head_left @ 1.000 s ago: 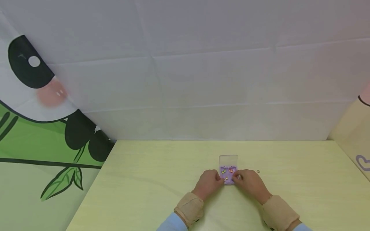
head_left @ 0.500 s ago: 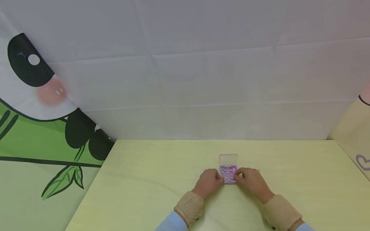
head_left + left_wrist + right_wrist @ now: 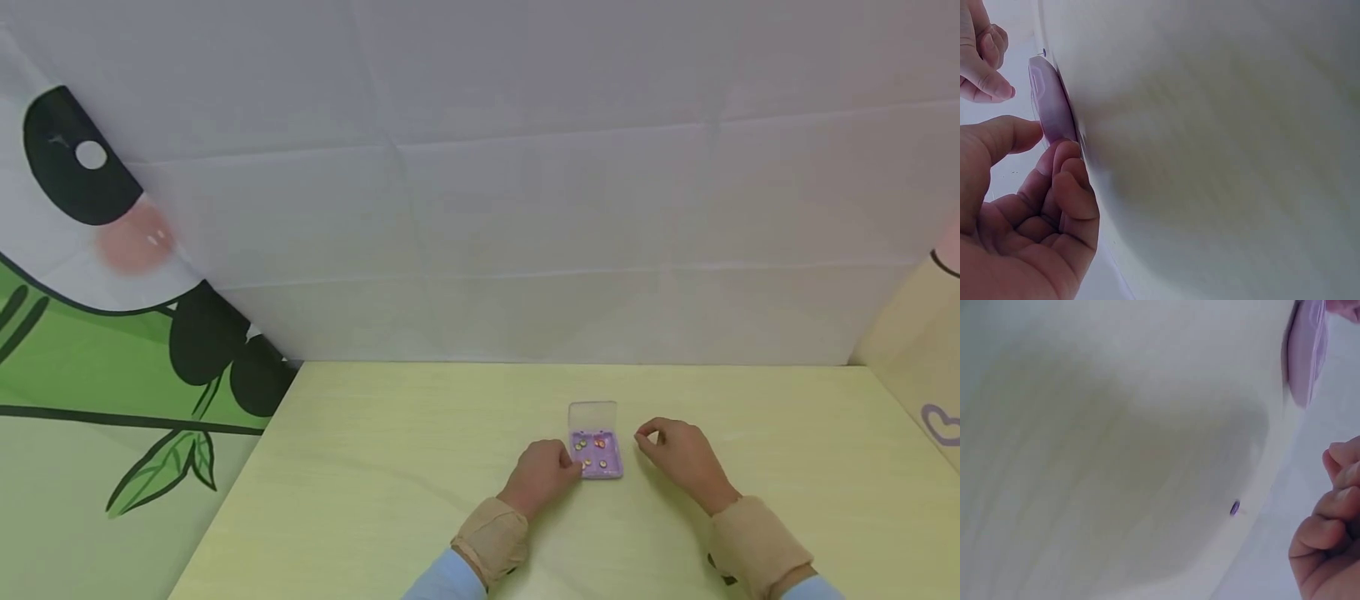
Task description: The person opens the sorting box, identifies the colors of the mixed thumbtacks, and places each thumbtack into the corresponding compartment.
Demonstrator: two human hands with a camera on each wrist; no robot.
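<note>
A small purple box (image 3: 608, 468) with its clear lid (image 3: 592, 413) raised stands on the table. Several tiny round coloured pieces (image 3: 600, 443), too small to identify, lie inside. My left hand (image 3: 542, 477) pinches the box's near left side between thumb and fingers, as the left wrist view shows. To the right of the box, my right hand (image 3: 684, 458) hovers over the table, thumb and index tips together, the other fingers curled, nothing visible between them. A small purple ring (image 3: 1235, 507) lies on the table near it; in the head view the right hand hides it.
The pale yellow table (image 3: 420, 433) runs back to a white cloth wall (image 3: 480, 317). A printed cartoon panel (image 3: 135, 358) borders the left side and a cream panel (image 3: 911, 367) the right.
My right hand has left the box's right edge and moved right and slightly back, uncovering that side and a piece in the near right part. The left hand has stayed in place.
</note>
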